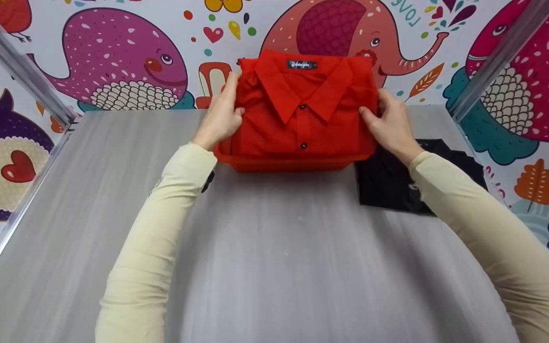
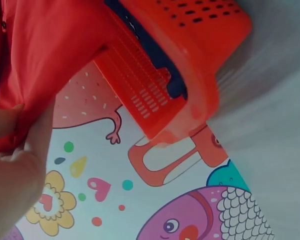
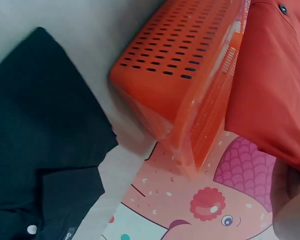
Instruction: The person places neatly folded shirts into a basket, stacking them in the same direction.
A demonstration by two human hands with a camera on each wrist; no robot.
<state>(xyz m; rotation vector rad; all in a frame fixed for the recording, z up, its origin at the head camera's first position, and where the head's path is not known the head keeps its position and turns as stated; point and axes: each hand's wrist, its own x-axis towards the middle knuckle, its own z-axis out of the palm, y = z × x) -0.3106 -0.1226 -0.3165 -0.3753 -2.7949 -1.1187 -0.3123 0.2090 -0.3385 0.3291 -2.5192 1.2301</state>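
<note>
A folded red shirt (image 1: 303,128) with a pointed collar and dark buttons is held up by both hands over an orange-red plastic basket (image 1: 289,165). My left hand (image 1: 222,114) pinches its left side, thumb in front and fingers behind. On the opposite side my right hand (image 1: 391,121) grips the shirt the same way. In the left wrist view, dark blue cloth (image 2: 157,60) lies inside the basket (image 2: 210,45), below the raised shirt (image 2: 55,45). The right wrist view has the shirt (image 3: 270,80) apart from the basket's perforated wall (image 3: 165,55).
A folded black garment (image 1: 389,186) lies on the grey table (image 1: 274,267), right of the basket and partly behind the right forearm. Cartoon-printed panels (image 1: 127,57) with metal corner posts (image 1: 503,57) enclose the back and sides.
</note>
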